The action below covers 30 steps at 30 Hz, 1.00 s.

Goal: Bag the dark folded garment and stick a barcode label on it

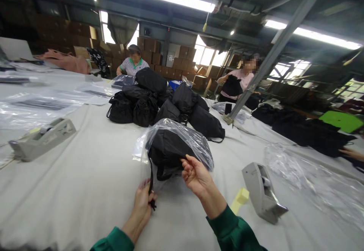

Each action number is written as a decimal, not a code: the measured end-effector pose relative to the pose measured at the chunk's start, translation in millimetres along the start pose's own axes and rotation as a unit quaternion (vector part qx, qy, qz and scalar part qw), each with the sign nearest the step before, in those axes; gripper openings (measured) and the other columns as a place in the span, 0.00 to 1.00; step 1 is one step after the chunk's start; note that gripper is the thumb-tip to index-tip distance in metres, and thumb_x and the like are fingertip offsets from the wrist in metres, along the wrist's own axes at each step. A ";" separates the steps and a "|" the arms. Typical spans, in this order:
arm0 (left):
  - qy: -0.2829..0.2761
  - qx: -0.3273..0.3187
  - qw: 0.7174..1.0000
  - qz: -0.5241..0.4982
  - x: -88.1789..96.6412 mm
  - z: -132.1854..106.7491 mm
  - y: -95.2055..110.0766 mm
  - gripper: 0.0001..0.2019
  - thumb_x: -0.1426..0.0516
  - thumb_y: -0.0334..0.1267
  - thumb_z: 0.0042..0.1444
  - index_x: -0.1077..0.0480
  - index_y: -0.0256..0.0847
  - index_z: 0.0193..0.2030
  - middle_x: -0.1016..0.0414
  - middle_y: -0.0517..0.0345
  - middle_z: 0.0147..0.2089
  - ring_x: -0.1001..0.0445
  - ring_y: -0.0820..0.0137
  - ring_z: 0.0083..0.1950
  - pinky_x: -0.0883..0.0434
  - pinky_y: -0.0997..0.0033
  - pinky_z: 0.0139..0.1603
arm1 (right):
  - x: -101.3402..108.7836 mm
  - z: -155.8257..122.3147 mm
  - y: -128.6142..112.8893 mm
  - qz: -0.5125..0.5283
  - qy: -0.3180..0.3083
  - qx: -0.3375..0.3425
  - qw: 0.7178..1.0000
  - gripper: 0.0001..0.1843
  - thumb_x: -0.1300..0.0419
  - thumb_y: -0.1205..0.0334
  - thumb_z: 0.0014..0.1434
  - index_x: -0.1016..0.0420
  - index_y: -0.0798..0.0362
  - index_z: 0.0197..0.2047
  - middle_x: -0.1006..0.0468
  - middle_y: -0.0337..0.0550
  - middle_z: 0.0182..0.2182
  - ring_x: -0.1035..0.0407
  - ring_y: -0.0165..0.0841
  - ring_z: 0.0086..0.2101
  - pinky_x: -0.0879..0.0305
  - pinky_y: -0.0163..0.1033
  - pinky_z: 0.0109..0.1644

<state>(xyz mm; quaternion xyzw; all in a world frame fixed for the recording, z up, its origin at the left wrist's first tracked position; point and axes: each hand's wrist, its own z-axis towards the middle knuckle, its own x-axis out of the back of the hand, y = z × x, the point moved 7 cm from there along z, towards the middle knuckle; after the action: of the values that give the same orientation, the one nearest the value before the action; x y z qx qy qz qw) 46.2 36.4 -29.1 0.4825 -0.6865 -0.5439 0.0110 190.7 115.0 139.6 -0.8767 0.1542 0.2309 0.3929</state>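
Note:
In front of me a black drawstring bag (167, 148) lies mostly inside a clear plastic bag (200, 143). My left hand (143, 198) is closed at the near left side, gripping the plastic's edge; the black cord hangs past its fingers with a knotted end below. My right hand (197, 177) pinches at the near right part of the black bag, thumb and forefinger together. Whether it also holds the plastic's edge, I cannot tell. Behind, a heap of stuffed black bags (167, 103) rests on the white-covered table (99, 175).
Grey tape dispensers stand at the left (42, 139) and right (264, 192), with a yellow strip (240, 200) beside the right one. Clear plastic bags (309, 175) spread at right. A slanted metal post (278, 50) rises behind. Two people work across the table; another person's hand (352, 154) shows at far right.

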 end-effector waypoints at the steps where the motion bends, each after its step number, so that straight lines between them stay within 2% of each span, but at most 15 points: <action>1: -0.003 -0.019 0.999 0.042 2.7 3.8 6.9 0.19 0.38 0.49 0.46 0.35 0.42 0.40 0.46 0.74 0.19 0.51 0.80 0.14 0.47 0.77 0.17 | 2.6 0.2 -0.8 -0.003 0.001 0.002 1.000 0.13 0.44 0.67 0.65 0.27 0.61 0.29 0.27 0.37 0.14 0.36 0.21 0.12 0.38 0.24 0.16; 3: -0.009 -0.062 0.988 0.138 12.1 9.9 23.6 0.23 0.38 0.52 0.45 0.32 0.40 0.43 0.43 0.72 0.18 0.49 0.78 0.14 0.48 0.75 0.17 | 10.9 -0.6 0.3 -0.011 0.008 0.005 1.000 0.14 0.44 0.66 0.64 0.27 0.62 0.28 0.27 0.37 0.13 0.37 0.21 0.11 0.39 0.24 0.15; 7: -0.043 -0.132 0.943 0.304 41.2 13.6 58.5 0.17 0.36 0.49 0.41 0.25 0.38 0.34 0.28 0.59 0.26 0.31 0.66 0.27 0.33 0.66 0.32 | 32.0 -5.6 16.5 -0.031 0.026 -0.009 0.999 0.16 0.44 0.67 0.64 0.27 0.61 0.25 0.26 0.39 0.14 0.36 0.22 0.12 0.38 0.25 0.16; 10: -0.016 -0.179 0.911 0.371 64.6 4.2 83.6 0.23 0.37 0.49 0.41 0.25 0.39 0.43 0.24 0.53 0.35 0.27 0.56 0.38 0.32 0.55 0.45 | 40.8 -8.0 29.8 -0.040 0.034 -0.017 0.998 0.17 0.45 0.67 0.64 0.28 0.60 0.24 0.26 0.39 0.14 0.35 0.22 0.12 0.37 0.25 0.17; 12: 0.015 -0.221 0.895 0.386 67.5 -10.2 97.8 0.27 0.36 0.51 0.42 0.27 0.40 0.48 0.25 0.48 0.46 0.28 0.52 0.49 0.34 0.52 0.53 | 40.3 -7.3 33.3 -0.048 0.033 -0.008 0.998 0.17 0.45 0.66 0.65 0.27 0.60 0.24 0.27 0.37 0.14 0.36 0.21 0.13 0.37 0.25 0.17; 13: 0.001 -0.207 0.905 0.371 62.1 -16.7 97.3 0.27 0.35 0.51 0.42 0.28 0.40 0.49 0.27 0.47 0.50 0.30 0.52 0.52 0.34 0.52 0.56 | 38.5 -6.3 33.5 -0.055 0.029 0.001 0.998 0.17 0.45 0.66 0.64 0.27 0.60 0.25 0.27 0.36 0.14 0.36 0.20 0.13 0.37 0.25 0.18; 14: -0.037 -0.164 0.926 0.338 51.6 -22.2 90.7 0.28 0.35 0.52 0.43 0.28 0.41 0.49 0.27 0.47 0.51 0.30 0.51 0.54 0.34 0.53 0.56 | 36.0 -4.9 33.0 -0.065 0.022 0.013 0.998 0.16 0.45 0.65 0.64 0.27 0.60 0.25 0.27 0.36 0.15 0.36 0.21 0.13 0.37 0.25 0.18; 16: -0.150 -0.025 0.960 0.236 16.8 -34.9 68.1 0.29 0.35 0.57 0.46 0.29 0.41 0.51 0.25 0.45 0.50 0.26 0.52 0.52 0.29 0.55 0.52 | 30.3 -1.7 30.8 -0.098 0.007 0.051 0.994 0.15 0.44 0.64 0.63 0.26 0.60 0.26 0.27 0.38 0.15 0.35 0.21 0.13 0.37 0.26 0.19; 18: -0.244 0.100 0.959 0.099 -27.3 -49.7 54.0 0.32 0.37 0.60 0.48 0.30 0.40 0.54 0.25 0.43 0.52 0.26 0.54 0.53 0.27 0.59 0.51 | 25.8 0.9 27.7 -0.143 -0.006 0.110 0.984 0.15 0.43 0.61 0.61 0.25 0.61 0.26 0.26 0.40 0.16 0.35 0.22 0.14 0.38 0.26 0.19; 19: -0.270 0.143 0.952 0.036 -48.4 -54.7 53.7 0.33 0.37 0.61 0.49 0.30 0.38 0.54 0.26 0.41 0.53 0.26 0.54 0.55 0.26 0.60 0.51 | 24.3 1.7 26.2 -0.169 -0.011 0.146 0.975 0.16 0.43 0.59 0.61 0.25 0.60 0.26 0.25 0.40 0.17 0.35 0.23 0.14 0.39 0.27 0.19; 21: -0.268 0.218 0.935 -0.072 -81.7 -57.3 60.8 0.31 0.38 0.59 0.52 0.29 0.32 0.51 0.26 0.37 0.52 0.27 0.53 0.55 0.25 0.61 0.51 | 22.9 1.8 23.8 -0.226 -0.016 0.220 0.949 0.17 0.43 0.54 0.60 0.25 0.59 0.27 0.25 0.41 0.18 0.33 0.25 0.16 0.38 0.29 0.21; 23: -0.223 0.269 0.928 -0.126 -101.4 -51.0 71.8 0.26 0.42 0.55 0.59 0.30 0.31 0.50 0.25 0.37 0.48 0.25 0.53 0.52 0.24 0.58 0.49 | 23.3 0.4 23.0 -0.295 -0.020 0.282 0.913 0.19 0.44 0.51 0.59 0.24 0.57 0.28 0.24 0.42 0.20 0.32 0.28 0.18 0.35 0.32 0.24; 25: -0.168 0.273 0.940 -0.116 -107.7 -37.1 81.3 0.18 0.44 0.49 0.62 0.31 0.34 0.47 0.24 0.44 0.43 0.22 0.57 0.46 0.22 0.58 0.45 | 25.8 -1.2 23.6 -0.374 -0.025 0.326 0.868 0.19 0.45 0.51 0.60 0.23 0.55 0.27 0.24 0.42 0.20 0.30 0.30 0.20 0.33 0.35 0.28; 27: -0.138 0.270 0.950 -0.077 -108.0 -22.5 81.8 0.11 0.42 0.41 0.61 0.32 0.36 0.44 0.24 0.49 0.38 0.22 0.62 0.39 0.21 0.61 0.39 | 31.3 -1.3 25.0 -0.451 -0.029 0.356 0.818 0.17 0.43 0.55 0.59 0.24 0.53 0.23 0.23 0.44 0.23 0.28 0.34 0.26 0.32 0.38 0.38; 30: -0.106 0.263 0.959 -0.011 -102.6 -3.5 67.0 0.08 0.40 0.31 0.58 0.32 0.34 0.43 0.25 0.52 0.35 0.23 0.67 0.32 0.22 0.67 0.31 | 46.0 4.7 28.2 -0.542 -0.025 0.384 0.747 0.07 0.39 0.63 0.53 0.24 0.53 0.25 0.21 0.49 0.34 0.29 0.43 0.42 0.40 0.48 0.57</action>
<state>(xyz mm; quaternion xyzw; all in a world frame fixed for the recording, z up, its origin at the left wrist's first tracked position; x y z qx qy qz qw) 59.3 99.2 75.3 0.4157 -0.7971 -0.3924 -0.1945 215.6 96.3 95.2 -0.5823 -0.2807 -0.0778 0.7590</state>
